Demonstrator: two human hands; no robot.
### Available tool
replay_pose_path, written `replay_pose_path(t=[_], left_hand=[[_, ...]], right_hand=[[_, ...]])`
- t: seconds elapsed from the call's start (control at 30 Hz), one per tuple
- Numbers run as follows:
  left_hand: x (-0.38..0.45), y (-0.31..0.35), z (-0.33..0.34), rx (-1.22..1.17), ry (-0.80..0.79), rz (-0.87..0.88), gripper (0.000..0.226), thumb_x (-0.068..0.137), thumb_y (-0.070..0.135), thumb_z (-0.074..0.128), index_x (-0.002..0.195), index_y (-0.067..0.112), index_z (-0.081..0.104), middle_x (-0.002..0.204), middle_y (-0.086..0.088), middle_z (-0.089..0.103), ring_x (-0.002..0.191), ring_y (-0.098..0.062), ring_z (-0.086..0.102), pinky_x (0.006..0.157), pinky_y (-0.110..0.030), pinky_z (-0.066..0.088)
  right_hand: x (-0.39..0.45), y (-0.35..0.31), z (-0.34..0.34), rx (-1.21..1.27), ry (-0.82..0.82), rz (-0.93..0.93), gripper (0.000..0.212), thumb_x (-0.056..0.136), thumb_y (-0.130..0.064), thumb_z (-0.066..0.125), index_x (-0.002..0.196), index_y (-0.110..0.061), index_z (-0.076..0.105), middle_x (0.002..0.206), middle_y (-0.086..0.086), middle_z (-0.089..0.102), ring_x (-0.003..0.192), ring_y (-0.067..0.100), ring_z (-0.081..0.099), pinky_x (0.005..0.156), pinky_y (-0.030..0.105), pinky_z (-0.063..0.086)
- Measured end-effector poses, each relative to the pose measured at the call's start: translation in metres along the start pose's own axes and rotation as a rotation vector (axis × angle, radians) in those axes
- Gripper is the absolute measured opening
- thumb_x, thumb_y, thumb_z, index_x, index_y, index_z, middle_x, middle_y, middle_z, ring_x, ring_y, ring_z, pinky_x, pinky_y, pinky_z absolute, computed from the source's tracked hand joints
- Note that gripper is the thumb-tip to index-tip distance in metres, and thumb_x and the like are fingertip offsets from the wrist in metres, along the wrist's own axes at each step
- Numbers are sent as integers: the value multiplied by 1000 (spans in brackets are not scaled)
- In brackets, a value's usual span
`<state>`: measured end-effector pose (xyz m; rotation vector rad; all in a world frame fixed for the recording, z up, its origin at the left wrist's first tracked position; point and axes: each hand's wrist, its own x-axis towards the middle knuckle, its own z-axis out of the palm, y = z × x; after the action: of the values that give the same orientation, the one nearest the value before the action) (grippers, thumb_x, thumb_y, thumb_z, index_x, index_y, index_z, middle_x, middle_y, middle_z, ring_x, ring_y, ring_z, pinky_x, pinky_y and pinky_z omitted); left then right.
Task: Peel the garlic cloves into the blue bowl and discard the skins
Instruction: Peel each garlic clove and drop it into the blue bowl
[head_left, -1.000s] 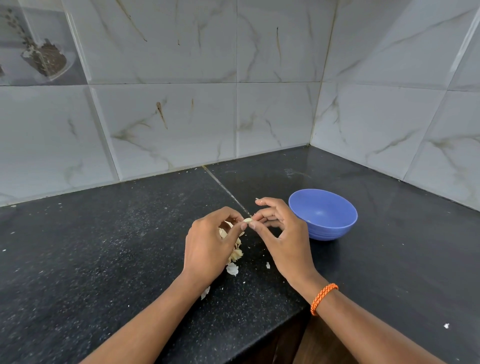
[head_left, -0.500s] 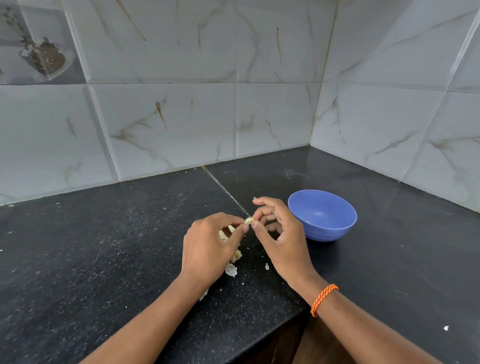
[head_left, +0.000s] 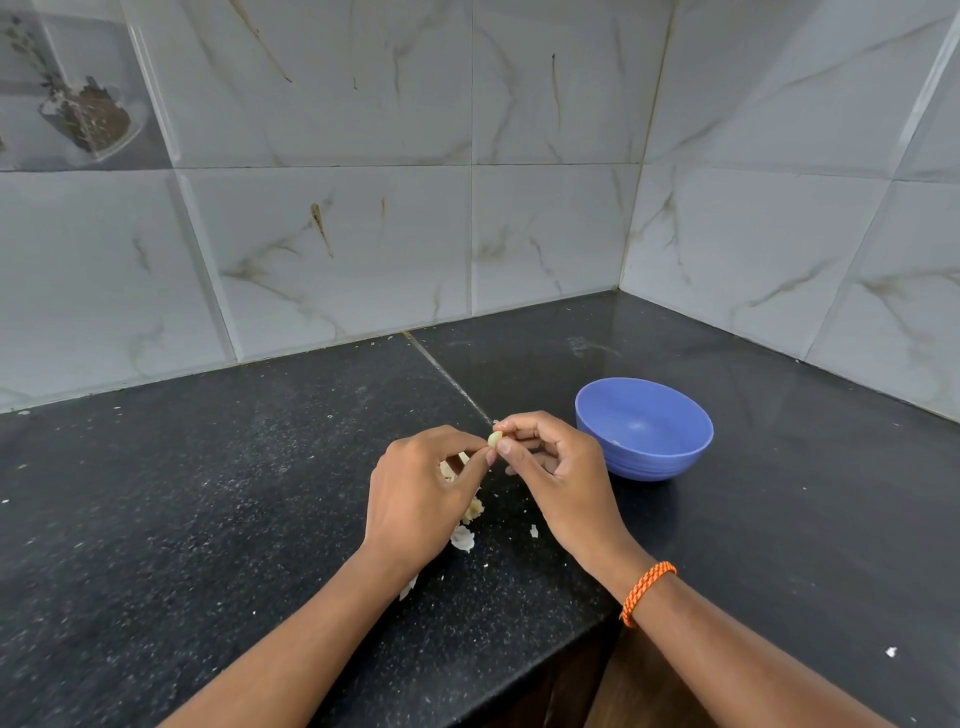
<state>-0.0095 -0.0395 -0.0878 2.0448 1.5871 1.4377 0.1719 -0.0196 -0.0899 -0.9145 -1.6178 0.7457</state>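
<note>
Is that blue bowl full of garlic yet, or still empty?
Nearly empty. The blue bowl stands upright, its smooth inside showing only a tiny pale speck near the bottom; no whole cloves are visible in it.

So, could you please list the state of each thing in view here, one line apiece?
Garlic clove: pinched between the fingertips of both hands, above the counter.
Left hand: also holds more garlic under its palm.
Right hand: pinches the clove.
Blue bowl: upright on the counter, almost empty, only a speck inside.
Skins: loose on the counter beneath the hands.
</note>
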Motion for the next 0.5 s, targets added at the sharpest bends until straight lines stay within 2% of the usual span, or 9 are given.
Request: replay_pose_path(t=[0.1, 0.23, 0.37, 0.4, 0.5], left_hand=[[0, -1, 0, 31, -21, 11, 14, 103, 42, 70, 96, 39, 81, 91, 25, 74, 84, -3, 70, 71, -41, 58], [0, 3, -1, 133, -14, 33, 16, 104, 39, 63, 103, 41, 78, 98, 28, 72, 95, -1, 63, 73, -30, 52], [-1, 5, -2, 162, 29, 45, 32, 108, 54, 55, 89, 39, 77, 87, 23, 71, 90, -6, 60, 70, -33, 51], [-1, 5, -2, 162, 28, 41, 30, 107, 53, 58, 87, 39, 77, 85, 23, 70, 89, -6, 61, 70, -35, 52], [0, 3, -3, 157, 30, 30, 3, 98, 40, 77, 95, 42, 79, 88, 26, 72, 87, -4, 64, 73, -35, 56]], right_hand=[[0, 0, 0, -12, -9, -11, 12, 102, -14, 73, 113, -17, 78, 102, -8, 80, 103, 18, 77, 86, 42, 66], [-1, 1, 1, -28, 20, -29, 11, 103, -16, 72, 113, -20, 76, 105, -10, 78, 104, 20, 76, 84, 45, 66], [-3, -1, 1, -11, 64, -38, 11, 104, -16, 69, 114, -17, 73, 100, -8, 77, 94, 21, 78, 80, 42, 67], [-3, -1, 1, -15, 74, -37, 11, 104, -16, 70, 114, -17, 73, 99, -7, 77, 91, 21, 78, 79, 42, 67], [-3, 0, 0, -33, 84, -44, 15, 104, -14, 70, 117, -17, 77, 102, -9, 77, 92, 20, 78, 77, 40, 67]])
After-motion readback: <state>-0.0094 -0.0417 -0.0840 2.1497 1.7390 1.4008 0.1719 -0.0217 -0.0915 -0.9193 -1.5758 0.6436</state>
